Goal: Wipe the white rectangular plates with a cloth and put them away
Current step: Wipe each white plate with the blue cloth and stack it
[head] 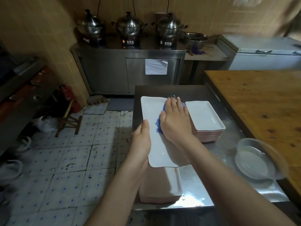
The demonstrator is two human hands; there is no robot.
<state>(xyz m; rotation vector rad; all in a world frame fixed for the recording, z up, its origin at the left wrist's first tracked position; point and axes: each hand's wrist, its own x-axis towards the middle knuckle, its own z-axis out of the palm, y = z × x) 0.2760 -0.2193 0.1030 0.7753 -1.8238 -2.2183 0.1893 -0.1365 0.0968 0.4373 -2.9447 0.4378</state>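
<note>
The left hand (141, 139) holds the white rectangular plate (150, 110) at its left edge, thumb on top; its fingers go under the rim and are hidden. The plate sits above the steel table (162, 91), over a near stack (175, 181) that the forearms partly hide. The right hand (174, 119) lies flat, fingers straight, pressing the blue cloth (157, 123) onto the plate. A stack of plates (204, 117) stands just right. A paper sheet (156, 66) on the cabinet shows no legible writing.

Dim kitchen, steel glare, soft blur, edges bowed
</note>
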